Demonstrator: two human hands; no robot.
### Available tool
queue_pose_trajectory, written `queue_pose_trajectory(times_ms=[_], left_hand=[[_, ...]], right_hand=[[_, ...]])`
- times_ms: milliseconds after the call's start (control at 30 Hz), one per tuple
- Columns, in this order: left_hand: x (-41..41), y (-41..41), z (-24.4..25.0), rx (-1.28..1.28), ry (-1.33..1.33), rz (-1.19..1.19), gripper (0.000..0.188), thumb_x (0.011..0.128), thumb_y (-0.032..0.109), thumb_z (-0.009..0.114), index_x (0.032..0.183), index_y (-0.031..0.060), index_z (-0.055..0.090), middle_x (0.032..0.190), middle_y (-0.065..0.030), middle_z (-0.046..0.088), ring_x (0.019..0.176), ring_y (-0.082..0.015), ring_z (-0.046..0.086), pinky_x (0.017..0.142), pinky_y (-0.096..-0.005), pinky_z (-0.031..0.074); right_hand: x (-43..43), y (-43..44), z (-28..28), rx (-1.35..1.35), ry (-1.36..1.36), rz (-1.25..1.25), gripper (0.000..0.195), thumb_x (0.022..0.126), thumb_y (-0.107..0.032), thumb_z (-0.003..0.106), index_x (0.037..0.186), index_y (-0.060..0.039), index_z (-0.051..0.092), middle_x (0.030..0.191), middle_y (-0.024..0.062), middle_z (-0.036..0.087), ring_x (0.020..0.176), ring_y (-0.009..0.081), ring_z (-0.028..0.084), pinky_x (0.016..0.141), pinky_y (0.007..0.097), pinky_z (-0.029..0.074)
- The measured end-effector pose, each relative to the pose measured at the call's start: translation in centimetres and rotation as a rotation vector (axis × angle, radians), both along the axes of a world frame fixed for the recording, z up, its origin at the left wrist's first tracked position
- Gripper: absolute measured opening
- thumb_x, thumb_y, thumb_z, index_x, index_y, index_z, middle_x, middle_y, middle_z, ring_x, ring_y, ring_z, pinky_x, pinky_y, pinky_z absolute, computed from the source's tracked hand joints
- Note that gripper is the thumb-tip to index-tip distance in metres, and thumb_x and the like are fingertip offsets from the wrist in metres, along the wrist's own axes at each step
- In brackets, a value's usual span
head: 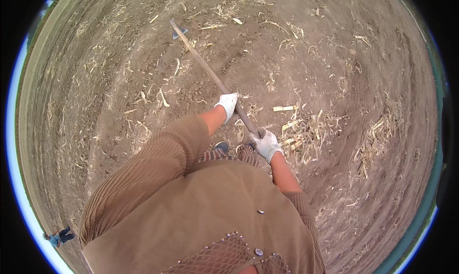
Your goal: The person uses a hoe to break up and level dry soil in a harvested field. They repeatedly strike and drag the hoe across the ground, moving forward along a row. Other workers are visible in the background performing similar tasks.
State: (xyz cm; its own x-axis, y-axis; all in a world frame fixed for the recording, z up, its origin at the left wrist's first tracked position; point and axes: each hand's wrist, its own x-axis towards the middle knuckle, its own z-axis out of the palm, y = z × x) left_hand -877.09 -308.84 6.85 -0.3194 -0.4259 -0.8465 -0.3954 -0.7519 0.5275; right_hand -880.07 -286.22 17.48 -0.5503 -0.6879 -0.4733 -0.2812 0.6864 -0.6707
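Observation:
White gloves cover both my hands. My left hand (pixel 228 105) is closed around the middle of the wooden handle of a hoe (pixel 209 71). Close to my body, my right hand (pixel 266 143) grips the handle's near end. The handle slants away to the upper left, where the hoe's metal blade (pixel 180 32) shows beside its far end, at the soil. Crumbled brown soil (pixel 196 89) lies left of the handle. My shoes (pixel 221 146) are partly hidden below my hands.
Dry crop stalks and husks (pixel 304 134) form a heap right of my right hand, with another patch (pixel 376 141) farther right. Straw bits are scattered over the field. A person (pixel 61 237) in a blue top is far off at the lower left.

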Motion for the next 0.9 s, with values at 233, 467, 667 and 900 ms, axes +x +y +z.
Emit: queue_pose_trajectory(times_ms=[233, 467, 667, 900], left_hand=[[-3.5, 14.1, -11.9, 0.231, -0.035, -0.019, 0.019, 0.091, 0.024, 0.059, 0.096, 0.006, 0.056, 0.075, -0.0143, 0.058, 0.062, -0.0332, 0.061, 0.057, -0.0523, 0.054], [-5.4, 20.8, -10.8, 0.268, -0.105, 0.146, 0.015, 0.09, 0.017, 0.059, 0.098, 0.0052, 0.057, 0.081, -0.0139, 0.061, 0.063, -0.0337, 0.062, 0.055, -0.0509, 0.053], [-10.6, 9.7, -3.0, -0.008, -0.054, 0.178, 0.012, 0.092, 0.02, 0.057, 0.092, 0.0079, 0.059, 0.074, -0.0092, 0.061, 0.061, -0.0287, 0.063, 0.057, -0.0461, 0.054], [-15.4, 4.5, 6.4, -0.156, -0.026, 0.058, 0.012, 0.091, 0.02, 0.059, 0.086, 0.0089, 0.06, 0.075, -0.0066, 0.06, 0.06, -0.0245, 0.061, 0.058, -0.0431, 0.056]], right_hand=[[-2.0, 20.4, 0.1, 0.158, -0.289, -0.23, 0.037, 0.087, -0.027, 0.071, 0.11, 0.0013, 0.064, 0.097, 0.0182, 0.071, 0.089, 0.0252, 0.069, 0.078, 0.0368, 0.052], [-4.0, 31.3, -0.9, 0.054, -0.303, -0.191, 0.037, 0.085, -0.021, 0.072, 0.116, -0.0019, 0.063, 0.094, 0.0154, 0.071, 0.089, 0.0211, 0.069, 0.076, 0.0345, 0.052], [-10.8, 21.0, -3.3, -0.033, -0.126, -0.047, 0.037, 0.086, -0.035, 0.069, 0.111, -0.0081, 0.063, 0.09, 0.018, 0.069, 0.087, 0.0341, 0.068, 0.076, 0.0409, 0.052], [-16.8, 3.7, 0.1, -0.102, 0.071, 0.042, 0.038, 0.086, -0.037, 0.067, 0.105, -0.0035, 0.066, 0.093, 0.02, 0.069, 0.091, 0.0367, 0.066, 0.081, 0.0444, 0.05]])
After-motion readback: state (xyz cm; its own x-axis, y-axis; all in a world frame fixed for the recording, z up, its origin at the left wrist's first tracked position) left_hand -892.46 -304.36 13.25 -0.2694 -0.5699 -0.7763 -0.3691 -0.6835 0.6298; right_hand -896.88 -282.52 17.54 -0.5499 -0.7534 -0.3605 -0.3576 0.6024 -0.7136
